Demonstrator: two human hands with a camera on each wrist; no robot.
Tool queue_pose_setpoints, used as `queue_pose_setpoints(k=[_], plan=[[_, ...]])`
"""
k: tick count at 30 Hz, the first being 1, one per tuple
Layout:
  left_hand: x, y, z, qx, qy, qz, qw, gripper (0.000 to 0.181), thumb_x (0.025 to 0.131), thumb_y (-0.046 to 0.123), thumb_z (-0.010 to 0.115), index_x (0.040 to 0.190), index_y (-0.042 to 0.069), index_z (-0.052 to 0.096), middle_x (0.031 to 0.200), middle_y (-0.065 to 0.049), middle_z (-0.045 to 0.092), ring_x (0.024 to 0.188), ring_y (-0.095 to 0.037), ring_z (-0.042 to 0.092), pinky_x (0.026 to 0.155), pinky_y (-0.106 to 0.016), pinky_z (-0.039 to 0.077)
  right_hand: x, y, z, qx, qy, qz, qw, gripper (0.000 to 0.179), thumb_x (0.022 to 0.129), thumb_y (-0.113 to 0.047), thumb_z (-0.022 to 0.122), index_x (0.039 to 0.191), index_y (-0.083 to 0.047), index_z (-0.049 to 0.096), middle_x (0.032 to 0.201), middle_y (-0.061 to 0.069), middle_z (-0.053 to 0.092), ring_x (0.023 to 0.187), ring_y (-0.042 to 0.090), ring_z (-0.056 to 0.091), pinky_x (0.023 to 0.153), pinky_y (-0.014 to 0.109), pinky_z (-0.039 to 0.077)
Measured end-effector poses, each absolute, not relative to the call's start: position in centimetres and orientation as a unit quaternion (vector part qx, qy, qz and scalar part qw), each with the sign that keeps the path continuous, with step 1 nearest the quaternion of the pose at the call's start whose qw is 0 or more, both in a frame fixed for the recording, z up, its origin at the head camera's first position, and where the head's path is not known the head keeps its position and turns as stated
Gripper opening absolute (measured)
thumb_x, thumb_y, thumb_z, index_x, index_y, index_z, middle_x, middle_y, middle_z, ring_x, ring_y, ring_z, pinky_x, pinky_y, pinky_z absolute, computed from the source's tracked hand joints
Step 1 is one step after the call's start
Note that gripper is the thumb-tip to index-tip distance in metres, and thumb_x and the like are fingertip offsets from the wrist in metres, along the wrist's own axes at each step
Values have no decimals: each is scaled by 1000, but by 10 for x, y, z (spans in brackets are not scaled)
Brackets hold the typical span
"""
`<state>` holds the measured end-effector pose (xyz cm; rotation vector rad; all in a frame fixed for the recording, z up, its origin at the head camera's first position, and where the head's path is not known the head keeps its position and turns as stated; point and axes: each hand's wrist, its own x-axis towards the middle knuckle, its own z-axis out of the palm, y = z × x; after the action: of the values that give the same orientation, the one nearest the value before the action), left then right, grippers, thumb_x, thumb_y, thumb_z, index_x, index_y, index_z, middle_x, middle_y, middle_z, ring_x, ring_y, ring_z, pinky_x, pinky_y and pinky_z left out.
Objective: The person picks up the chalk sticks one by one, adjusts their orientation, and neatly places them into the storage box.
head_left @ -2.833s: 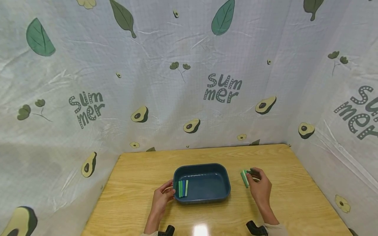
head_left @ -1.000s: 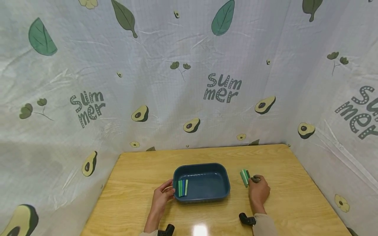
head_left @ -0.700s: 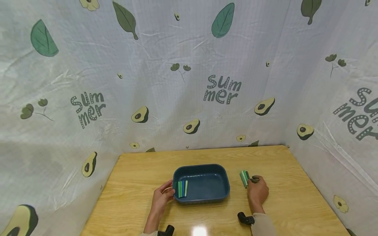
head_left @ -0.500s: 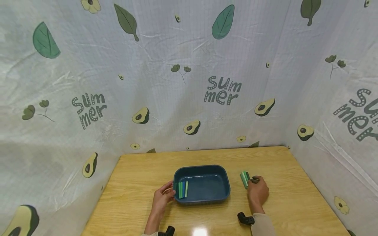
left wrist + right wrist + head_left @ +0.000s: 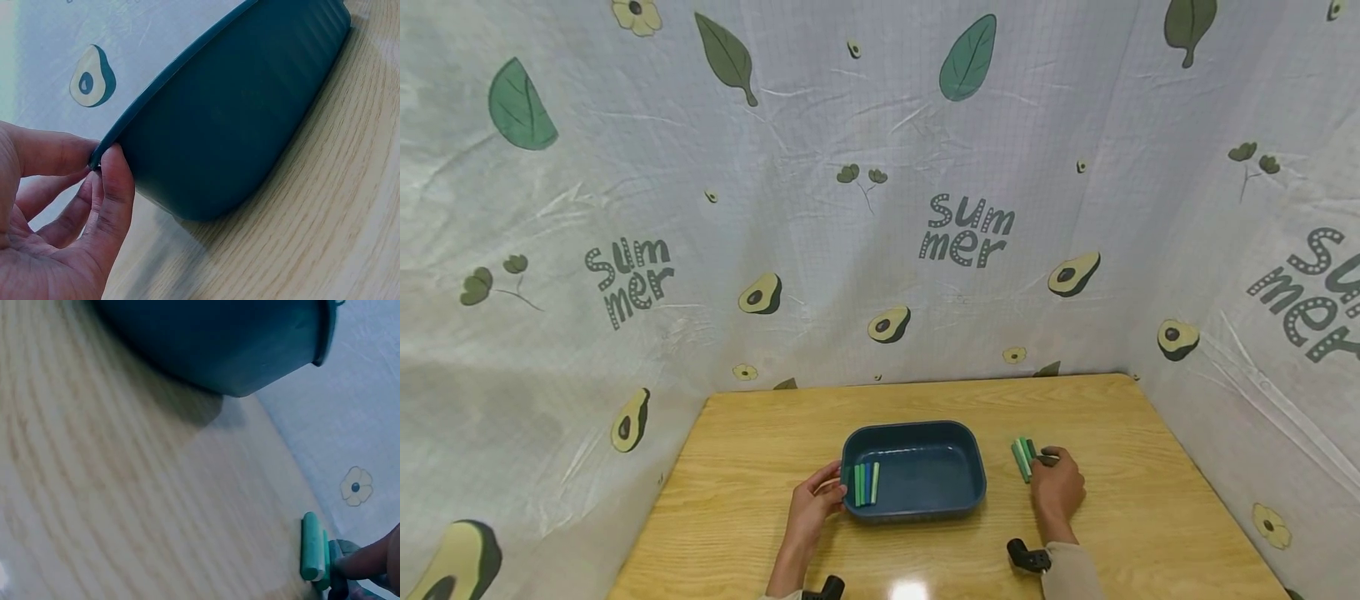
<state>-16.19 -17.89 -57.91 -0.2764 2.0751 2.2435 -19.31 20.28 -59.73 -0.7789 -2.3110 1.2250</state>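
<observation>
A dark blue plastic tray (image 5: 925,510) stands mid-table. My left hand (image 5: 808,504) pinches its left rim between thumb and fingers, which the left wrist view shows close up. Several thin chalk-like sticks (image 5: 865,485), green, blue and pale green, lie side by side at the tray's left end. Right of the tray, a row of green sticks (image 5: 1022,461) lies on the table. My right hand (image 5: 1057,487) is at this row's right side, its fingers curled at a dark green stick (image 5: 335,565). Part of that stick is hidden by the fingers.
The wooden table (image 5: 760,433) reaches back to a printed cloth (image 5: 820,250) that hangs behind and at both sides. The tray's wall (image 5: 250,344) rises to the left of the right hand's row.
My right hand has come down lower beside the row, its wrist shifting left, and a dark green stick now shows at the row's right. The left hand and tray stay put.
</observation>
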Motion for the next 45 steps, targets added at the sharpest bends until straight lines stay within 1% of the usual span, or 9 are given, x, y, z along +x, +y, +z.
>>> queue_pose_setpoints(k=[8,15,22,28,29,31,36,41,45], plan=[[-160,-178,-579,-86,676,731,36,49,91,-2,59,140,-3,50,132,-25,52,90,-10,60,67,-27,54,-190,211,-591,-278,-819,469,178,34,85,-13,58,117,-2,65,105,26,71,93,45,63,73,50,44],[-161,-178,-580,-88,675,731,38,49,92,-2,59,140,-2,51,132,-23,53,91,-12,61,69,-30,55,-188,216,-581,-267,-806,502,165,37,85,-13,62,120,-1,63,105,24,72,97,43,65,81,49,47],[-162,-178,-576,-87,674,732,40,49,92,-3,59,139,-4,51,132,-25,52,92,-13,62,70,-31,56,-186,222,-574,-243,-809,514,145,38,87,-16,66,121,1,62,104,23,73,98,42,66,81,43,48],[-155,-176,-561,-87,673,733,44,48,92,-4,58,139,-6,50,132,-28,51,94,-16,62,71,-31,56,-182,228,-566,-219,-772,591,84,44,91,-15,65,130,3,54,96,6,75,73,3,64,72,26,53],[-157,-177,-565,-87,673,733,44,48,92,-4,58,139,-5,50,132,-27,51,93,-14,62,70,-30,56,-182,229,-565,-212,-764,605,74,46,93,-14,64,134,2,52,98,4,74,72,-4,60,71,23,53],[-161,-179,-574,-87,674,732,42,49,92,-3,59,140,-5,50,132,-26,51,91,-11,61,69,-29,55,-181,229,-565,-197,-758,619,59,48,96,-12,61,139,1,46,107,7,71,76,-6,60,77,25,55],[-162,-179,-578,-84,673,734,37,48,93,-1,59,140,-3,50,132,-24,52,90,-10,61,68,-26,54,-182,228,-564,-162,-772,613,42,48,100,-10,53,145,-2,41,137,28,53,87,-9,55,85,24,52],[-161,-178,-575,-87,673,734,36,47,93,-1,59,140,-3,51,132,-24,53,90,-9,61,67,-25,54,-181,227,-564,-143,-776,614,27,44,102,-10,49,145,-3,43,143,27,48,91,-12,52,83,13,47],[-160,-178,-574,-89,673,733,37,48,93,-1,59,140,-2,51,132,-24,53,89,-9,60,68,-25,54,-181,225,-564,-138,-769,624,14,45,103,-10,47,147,-6,41,145,25,47,95,-11,54,90,19,49]])
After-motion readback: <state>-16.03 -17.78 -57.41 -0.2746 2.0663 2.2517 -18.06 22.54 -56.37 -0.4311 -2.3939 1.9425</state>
